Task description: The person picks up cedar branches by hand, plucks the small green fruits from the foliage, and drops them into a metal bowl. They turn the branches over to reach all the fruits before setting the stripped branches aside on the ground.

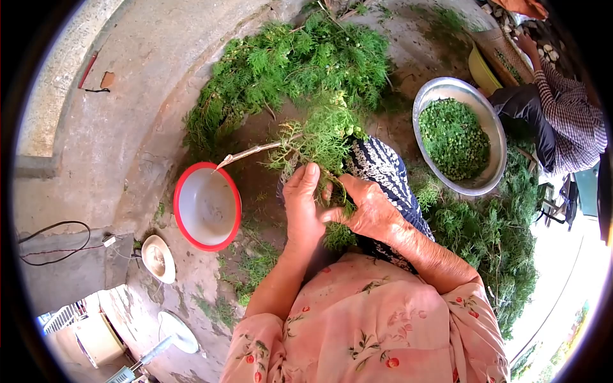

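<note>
A leafy green conifer branch point(322, 137) is up in front of my lap, its bare woody stem pointing left. My left hand point(303, 204) is closed around the branch's lower part, thumb upward. Close beside it, my right hand point(367, 207) pinches a green sprig of the same branch between bent fingers. What lies right between the fingertips is partly hidden. Under the hands is a dark patterned cloth point(386, 175) over my knees. To the left of them stands a white basin with a red rim point(237, 210), with a pale inside.
A heap of conifer branches point(294, 60) lies ahead. Right of it, a metal basin point(495, 127) holds small green cones or berries; more branches point(485, 236) lie below. Another person point(568, 121) sits by a yellow basin point(479, 70). A small bowl point(167, 258) and a fan point(179, 332) are at left.
</note>
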The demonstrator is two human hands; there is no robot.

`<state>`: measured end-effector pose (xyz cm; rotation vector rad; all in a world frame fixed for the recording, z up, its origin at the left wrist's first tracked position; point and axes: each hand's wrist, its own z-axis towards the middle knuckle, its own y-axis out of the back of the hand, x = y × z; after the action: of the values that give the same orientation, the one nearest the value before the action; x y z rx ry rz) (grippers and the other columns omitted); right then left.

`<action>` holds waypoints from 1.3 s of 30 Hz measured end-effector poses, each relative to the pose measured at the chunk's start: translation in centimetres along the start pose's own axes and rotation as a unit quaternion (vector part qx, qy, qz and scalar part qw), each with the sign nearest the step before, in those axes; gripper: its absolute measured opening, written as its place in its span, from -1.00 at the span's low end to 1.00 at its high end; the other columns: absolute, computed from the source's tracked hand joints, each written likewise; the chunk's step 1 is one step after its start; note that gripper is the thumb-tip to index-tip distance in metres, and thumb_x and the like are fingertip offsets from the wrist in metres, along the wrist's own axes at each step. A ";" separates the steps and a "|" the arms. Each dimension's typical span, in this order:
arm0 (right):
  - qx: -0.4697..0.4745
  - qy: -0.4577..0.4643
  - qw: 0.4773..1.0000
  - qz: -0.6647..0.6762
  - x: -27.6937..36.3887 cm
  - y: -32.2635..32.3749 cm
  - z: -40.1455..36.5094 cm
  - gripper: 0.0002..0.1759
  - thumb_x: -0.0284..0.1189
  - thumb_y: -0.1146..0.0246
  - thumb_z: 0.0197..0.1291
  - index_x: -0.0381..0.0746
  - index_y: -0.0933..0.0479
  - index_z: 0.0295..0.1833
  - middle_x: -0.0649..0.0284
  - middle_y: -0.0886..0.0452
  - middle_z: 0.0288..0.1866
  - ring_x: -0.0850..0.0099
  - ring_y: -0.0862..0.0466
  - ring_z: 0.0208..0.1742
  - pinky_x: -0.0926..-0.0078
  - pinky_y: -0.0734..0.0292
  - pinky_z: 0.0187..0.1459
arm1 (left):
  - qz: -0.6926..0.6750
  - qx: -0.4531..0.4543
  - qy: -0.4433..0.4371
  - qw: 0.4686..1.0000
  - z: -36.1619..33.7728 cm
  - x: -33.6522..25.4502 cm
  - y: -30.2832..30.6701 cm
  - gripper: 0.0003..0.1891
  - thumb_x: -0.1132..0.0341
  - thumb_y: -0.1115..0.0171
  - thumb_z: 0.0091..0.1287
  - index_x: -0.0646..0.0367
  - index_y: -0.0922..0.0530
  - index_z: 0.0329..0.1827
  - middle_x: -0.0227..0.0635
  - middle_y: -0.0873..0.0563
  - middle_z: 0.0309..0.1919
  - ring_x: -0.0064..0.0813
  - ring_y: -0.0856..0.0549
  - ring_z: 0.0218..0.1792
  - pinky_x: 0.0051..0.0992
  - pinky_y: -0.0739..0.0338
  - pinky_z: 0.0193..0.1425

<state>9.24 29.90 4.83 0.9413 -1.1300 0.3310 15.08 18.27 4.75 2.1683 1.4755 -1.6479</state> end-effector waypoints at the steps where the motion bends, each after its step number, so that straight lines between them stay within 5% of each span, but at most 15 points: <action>1: -0.008 0.013 1.000 0.000 0.0 -0.1 0.0 -0.51 -0.19 -0.42 -0.12 -0.30 -0.44 -0.20 -0.06 -0.55 -0.44 -0.01 -0.58 -0.38 0.20 -0.46 -0.36 | 0.007 0.004 -0.010 1.000 0.0 0.1 0.0 -0.79 0.19 -0.18 0.29 0.14 -0.52 -0.38 -0.51 -0.55 -0.49 -0.69 -0.41 -0.57 -0.73 -0.24 -0.67; 8: 0.071 -0.039 0.993 0.086 -0.3 0.7 0.2 -0.70 -0.30 -0.25 0.03 -0.31 -0.46 -0.22 -0.07 -0.53 -0.50 0.04 -0.58 -0.44 0.21 -0.45 -0.37 | 0.047 -0.010 0.023 0.999 -0.2 -0.1 -0.2 -0.78 0.16 -0.19 0.28 0.13 -0.52 -0.40 -0.51 -0.53 -0.56 -0.74 -0.39 -0.63 -0.77 -0.10 -0.78; 12: 0.110 -0.075 0.991 0.024 -0.4 0.9 0.0 -0.73 -0.33 -0.19 0.07 -0.32 -0.46 -0.23 -0.08 -0.51 -0.50 0.08 -0.56 -0.47 0.25 -0.44 -0.39 | 0.045 -0.010 0.052 0.998 0.0 -0.4 0.2 -0.76 0.15 -0.19 0.27 0.12 -0.51 -0.42 -0.54 -0.48 -0.66 -0.79 -0.35 -0.71 -0.77 -0.06 -0.82; 18: 0.104 -0.108 0.986 0.068 0.1 1.4 -0.5 -0.78 -0.36 -0.10 0.13 -0.34 -0.44 -0.28 0.00 -0.47 -0.56 0.28 -0.51 -0.53 0.37 -0.40 -0.42 | -0.063 0.050 0.081 0.993 0.7 0.5 1.4 -0.79 0.21 -0.22 0.25 0.16 -0.52 -0.40 -0.48 -0.51 -0.67 -0.76 -0.34 -0.73 -0.73 -0.13 -0.81; 25: 0.145 -0.130 0.937 0.290 0.6 3.2 -2.5 -0.76 -0.48 0.02 0.23 -0.32 -0.39 -0.48 0.32 -0.31 -0.62 0.60 -0.35 -0.60 0.58 -0.26 -0.57 | -0.033 -0.112 0.086 0.989 0.7 -0.6 -0.3 -0.75 0.14 -0.21 0.26 0.11 -0.47 -0.43 -0.51 -0.43 -0.72 -0.74 -0.33 -0.73 -0.74 -0.10 -0.78; 27: 0.020 0.006 0.993 0.118 0.6 4.4 -3.1 -0.63 -0.39 0.15 0.27 -0.25 -0.35 -0.57 0.40 -0.30 -0.70 0.60 -0.30 -0.70 0.66 -0.16 -0.69 | -0.110 0.078 0.121 0.983 2.2 -0.8 2.4 -0.74 0.08 -0.21 0.24 0.06 -0.46 -0.42 -0.51 -0.43 -0.72 -0.73 -0.30 -0.78 -0.76 -0.19 -0.74; 28: -0.010 -0.238 0.942 0.238 2.4 6.2 -2.9 -0.60 -0.28 0.18 0.30 -0.21 -0.37 -0.54 0.42 -0.31 -0.72 0.62 -0.28 -0.74 0.66 -0.15 -0.71 | -0.123 0.063 0.125 0.983 1.9 -0.7 2.0 -0.75 0.10 -0.22 0.24 0.08 -0.46 -0.39 -0.51 -0.41 -0.73 -0.72 -0.28 -0.80 -0.76 -0.17 -0.75; 31: -0.244 -0.222 0.889 0.318 -0.6 9.2 -2.6 -0.69 -0.18 -0.05 0.26 -0.17 -0.47 -0.37 0.44 -0.37 -0.70 0.69 -0.25 -0.75 0.73 -0.07 -0.75 | -0.115 0.015 0.109 0.987 1.3 -0.2 0.8 -0.75 0.13 -0.23 0.24 0.11 -0.46 -0.32 -0.50 -0.41 -0.72 -0.72 -0.26 -0.82 -0.77 -0.16 -0.76; 33: -0.342 -0.224 0.883 0.233 -3.5 12.1 -2.1 -0.80 -0.31 -0.10 0.25 -0.19 -0.52 -0.16 0.47 -0.35 -0.69 0.69 -0.23 -0.71 0.69 -0.05 -0.71 | -0.111 0.003 0.105 0.988 1.2 -0.1 0.8 -0.75 0.13 -0.22 0.24 0.12 -0.45 -0.29 -0.49 -0.43 -0.69 -0.73 -0.25 -0.81 -0.78 -0.18 -0.74; 34: -0.324 -0.241 0.903 0.144 -5.0 14.4 -2.6 -0.70 -0.33 -0.14 0.22 -0.24 -0.49 0.01 0.36 -0.46 -0.52 0.65 -0.27 -0.66 0.65 -0.18 -0.63 | -0.116 0.009 0.111 0.987 1.3 -0.2 1.0 -0.75 0.13 -0.22 0.24 0.13 -0.45 -0.28 -0.48 -0.44 -0.67 -0.73 -0.25 -0.81 -0.78 -0.19 -0.73; 35: -0.336 -0.196 0.919 -0.066 -8.0 16.2 -2.9 -0.55 -0.30 -0.20 0.16 -0.30 -0.42 0.13 0.13 -0.51 -0.16 0.46 -0.50 -0.39 0.48 -0.45 -0.35 | -0.121 0.015 0.116 0.986 1.5 -0.2 1.2 -0.74 0.13 -0.22 0.24 0.13 -0.45 -0.26 -0.47 -0.45 -0.65 -0.73 -0.25 -0.81 -0.79 -0.19 -0.72; 36: -0.377 -0.154 0.859 -0.310 -11.9 17.4 -3.2 -0.42 -0.28 -0.27 0.09 -0.30 -0.35 0.21 -0.04 -0.34 0.16 0.21 -0.48 0.03 0.30 -0.42 0.02 | -0.159 0.049 0.104 0.981 1.5 0.1 1.2 -0.74 0.15 -0.23 0.24 0.14 -0.45 -0.26 -0.45 -0.46 -0.62 -0.74 -0.26 -0.79 -0.81 -0.21 -0.69; 37: -0.367 -0.158 0.831 -0.387 -14.1 19.0 -3.8 -0.37 -0.27 -0.30 0.05 -0.27 -0.32 0.23 -0.10 -0.26 0.23 0.05 -0.34 0.21 0.23 -0.32 0.17 | -0.147 0.040 0.096 0.984 1.4 0.1 1.1 -0.75 0.16 -0.24 0.23 0.14 -0.45 -0.26 -0.45 -0.47 -0.61 -0.73 -0.28 -0.77 -0.80 -0.22 -0.67; 39: -0.357 -0.162 0.840 -0.376 -17.3 21.2 -5.1 -0.40 -0.29 -0.28 0.07 -0.26 -0.33 0.22 -0.01 -0.38 0.16 0.19 -0.45 0.13 0.36 -0.37 0.12 | -0.123 0.019 0.079 0.989 1.4 0.2 0.8 -0.77 0.18 -0.24 0.22 0.13 -0.46 -0.26 -0.45 -0.47 -0.61 -0.72 -0.31 -0.72 -0.79 -0.23 -0.65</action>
<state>-9.01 50.15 -0.93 0.6941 -0.9704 -0.8790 14.60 17.21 3.62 2.2618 1.8364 -1.6139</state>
